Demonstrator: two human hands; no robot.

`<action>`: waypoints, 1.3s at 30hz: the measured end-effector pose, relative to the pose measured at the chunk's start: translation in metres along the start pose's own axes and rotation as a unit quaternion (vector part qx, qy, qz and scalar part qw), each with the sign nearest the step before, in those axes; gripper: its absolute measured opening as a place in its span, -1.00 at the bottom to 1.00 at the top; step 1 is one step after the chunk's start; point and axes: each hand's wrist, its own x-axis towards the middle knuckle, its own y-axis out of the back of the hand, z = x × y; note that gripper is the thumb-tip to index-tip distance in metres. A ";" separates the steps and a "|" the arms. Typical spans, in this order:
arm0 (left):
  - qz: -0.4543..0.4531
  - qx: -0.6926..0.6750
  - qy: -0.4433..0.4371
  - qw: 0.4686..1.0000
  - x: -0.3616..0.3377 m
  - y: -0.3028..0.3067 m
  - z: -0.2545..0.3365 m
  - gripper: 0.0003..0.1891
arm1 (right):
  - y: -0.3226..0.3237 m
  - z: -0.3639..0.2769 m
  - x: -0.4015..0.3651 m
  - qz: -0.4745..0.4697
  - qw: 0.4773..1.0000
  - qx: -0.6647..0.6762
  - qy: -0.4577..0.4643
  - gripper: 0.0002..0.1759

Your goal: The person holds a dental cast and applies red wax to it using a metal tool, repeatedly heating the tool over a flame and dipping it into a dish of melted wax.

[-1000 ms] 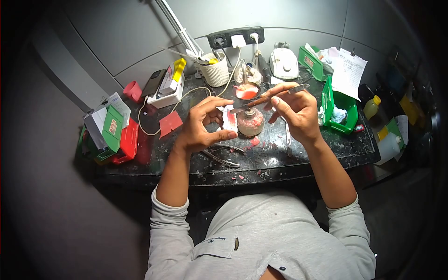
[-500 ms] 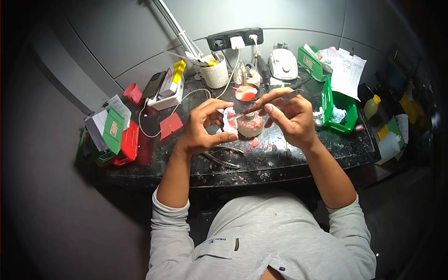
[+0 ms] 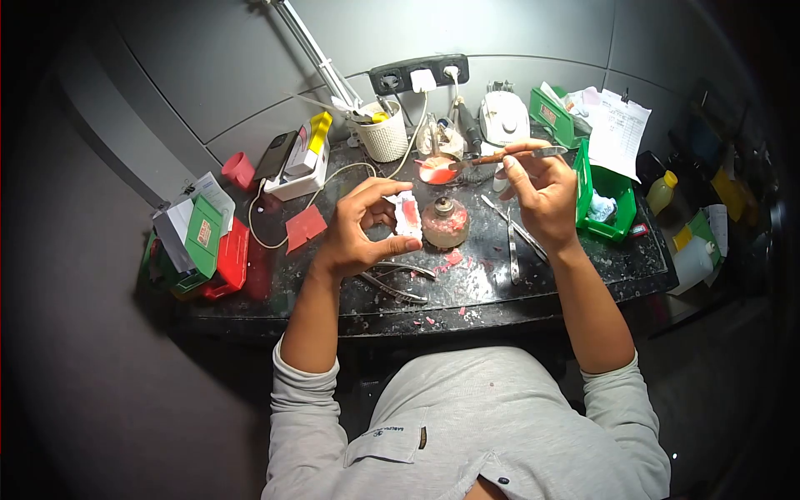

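My left hand (image 3: 357, 223) pinches a white dental cast (image 3: 399, 218) with pink wax on its face between thumb and fingers. In my right hand (image 3: 543, 190) is a wax knife (image 3: 493, 158) with a brown handle, its tip at the dish of pink wax (image 3: 437, 172). Between my hands stands a glass spirit burner (image 3: 446, 223) with a metal top and pink bits on it. Metal pliers (image 3: 398, 288) lie below the left hand, partly covered by it. Two slim metal instruments (image 3: 512, 250) lie below the right hand.
A sheet of pink wax (image 3: 305, 227) lies to the left, near a phone (image 3: 276, 155) and a white box. Behind are a woven cup of tools (image 3: 384, 138) and a white control unit (image 3: 505, 117). Green bins (image 3: 607, 218) stand right; a red bin (image 3: 228, 265) stands left.
My right hand has moved right and slightly up, taking the knife tip from the cast to the wax dish. The left hand with the cast has hardly moved.
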 end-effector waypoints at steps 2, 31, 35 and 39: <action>0.001 0.003 -0.001 1.000 0.000 0.000 0.000 -0.20 | 0.000 0.002 0.000 -0.006 1.000 -0.009 0.002 -0.83; -0.035 -0.107 -0.009 0.994 -0.002 0.006 -0.007 -0.35 | -0.004 -0.016 -0.008 -0.134 0.974 0.175 -0.056 -0.82; -0.028 -0.125 -0.008 0.992 -0.002 0.004 -0.010 -0.34 | -0.009 -0.019 -0.011 -0.144 0.973 0.173 -0.054 -0.84; -0.018 -0.103 -0.007 0.994 -0.002 0.000 -0.006 -0.25 | -0.008 -0.018 -0.010 -0.145 0.977 0.154 -0.026 -0.84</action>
